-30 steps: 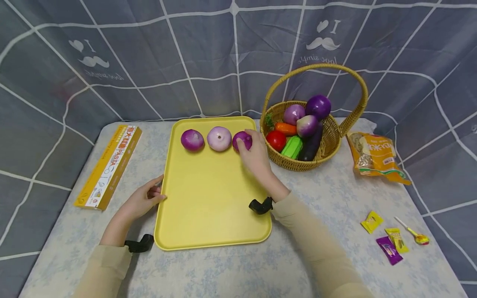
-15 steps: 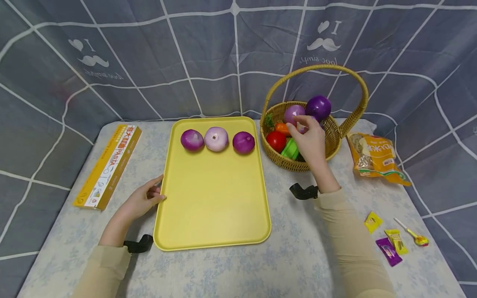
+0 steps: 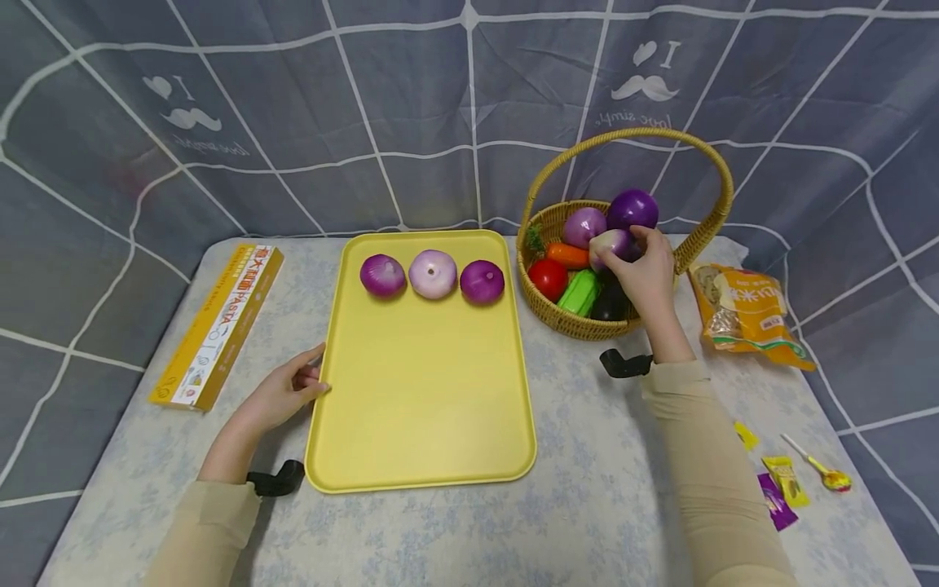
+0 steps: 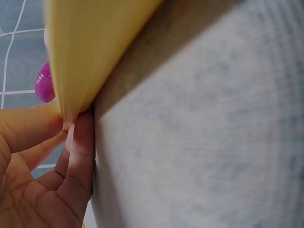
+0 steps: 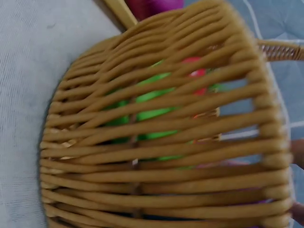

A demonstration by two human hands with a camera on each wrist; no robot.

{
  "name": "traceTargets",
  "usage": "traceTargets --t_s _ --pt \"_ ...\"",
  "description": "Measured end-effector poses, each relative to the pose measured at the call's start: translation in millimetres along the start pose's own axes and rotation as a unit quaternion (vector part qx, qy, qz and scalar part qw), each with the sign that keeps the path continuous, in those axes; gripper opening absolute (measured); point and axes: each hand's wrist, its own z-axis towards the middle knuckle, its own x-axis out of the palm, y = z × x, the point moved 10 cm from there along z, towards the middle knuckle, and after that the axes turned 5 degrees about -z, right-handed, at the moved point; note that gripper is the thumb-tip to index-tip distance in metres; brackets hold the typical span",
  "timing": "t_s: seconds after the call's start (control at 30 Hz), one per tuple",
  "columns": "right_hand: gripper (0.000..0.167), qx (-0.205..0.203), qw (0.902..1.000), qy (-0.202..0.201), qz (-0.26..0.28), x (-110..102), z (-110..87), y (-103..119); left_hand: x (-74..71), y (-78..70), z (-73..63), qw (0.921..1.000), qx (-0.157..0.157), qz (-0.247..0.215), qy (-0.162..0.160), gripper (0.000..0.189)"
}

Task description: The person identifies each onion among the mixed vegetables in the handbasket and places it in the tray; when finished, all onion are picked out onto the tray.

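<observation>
On the table (image 3: 396, 538), the yellow tray (image 3: 421, 391) lay left of the wicker basket (image 3: 587, 328), which stood near the table's far edge. A pasta box (image 3: 218, 326) lay along the left edge, an orange bag (image 3: 751, 310) near the far right corner. The left hand (image 3: 284, 390) had thumb and fingers clamped on the tray's left rim. The right hand (image 3: 650, 273) pinched a pale purple vegetable (image 3: 607, 243) in the basket. Three onions (image 3: 433, 274) sat along the tray's far edge; wrapped candies (image 3: 786, 481) lay near the table's right edge.
</observation>
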Motion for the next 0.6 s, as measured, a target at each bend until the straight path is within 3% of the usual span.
traceTargets --t_s 0.3,0.6 --pt "0.088 0.002 0.9982 0.051 -0.031 18.2 7.1 -7.3 0.7 -1.7 -0.3 1.0 0.003 -0.002 0.001 0.071" --pt "0.08 -0.002 0.9988 0.021 -0.045 18.6 9.7 -6.7 1.2 -1.7 0.0 1.0 0.004 -0.004 0.0 0.071"
